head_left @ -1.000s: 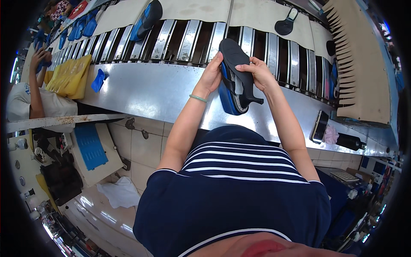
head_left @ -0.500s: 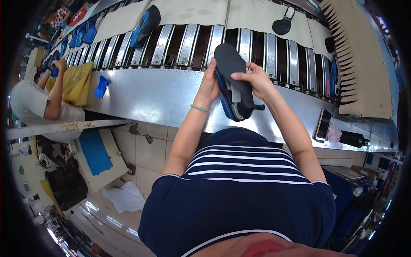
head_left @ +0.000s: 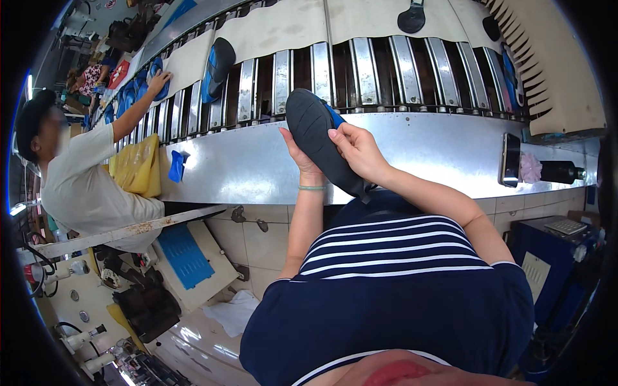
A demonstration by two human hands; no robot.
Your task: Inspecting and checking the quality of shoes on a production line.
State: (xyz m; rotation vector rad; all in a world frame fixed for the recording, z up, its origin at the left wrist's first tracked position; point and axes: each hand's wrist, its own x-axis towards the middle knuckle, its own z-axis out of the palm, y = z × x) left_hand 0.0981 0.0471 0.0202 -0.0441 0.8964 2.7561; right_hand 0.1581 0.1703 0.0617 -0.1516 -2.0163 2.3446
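A shoe with a black outsole (head_left: 315, 132) is held sole up over the metal ledge, its far end tilted to the left. A bit of its blue upper (head_left: 335, 116) shows past the sole's right edge. My left hand (head_left: 302, 157) is closed round the shoe from the left, the thumb along the edge and the other fingers largely hidden beneath. From the right, my right hand (head_left: 357, 151) grips the sole's edge near its middle, thumb on top. The narrower near end of the sole reaches down by my shirt.
Beyond the metal ledge (head_left: 412, 145) runs a slatted conveyor (head_left: 283, 80) carrying a blue-black shoe (head_left: 219, 71) and a black sole (head_left: 412, 18). A phone (head_left: 510, 159), pink scrunchie (head_left: 530, 167) and black bottle (head_left: 559, 172) lie right; yellow plastic (head_left: 138, 170) and a co-worker (head_left: 84, 174) are left.
The loose sole end that stuck out from the shoe now lies along it. Both hands and the shoe have turned, sole more fully upward. The co-worker's arm now reaches to the conveyor.
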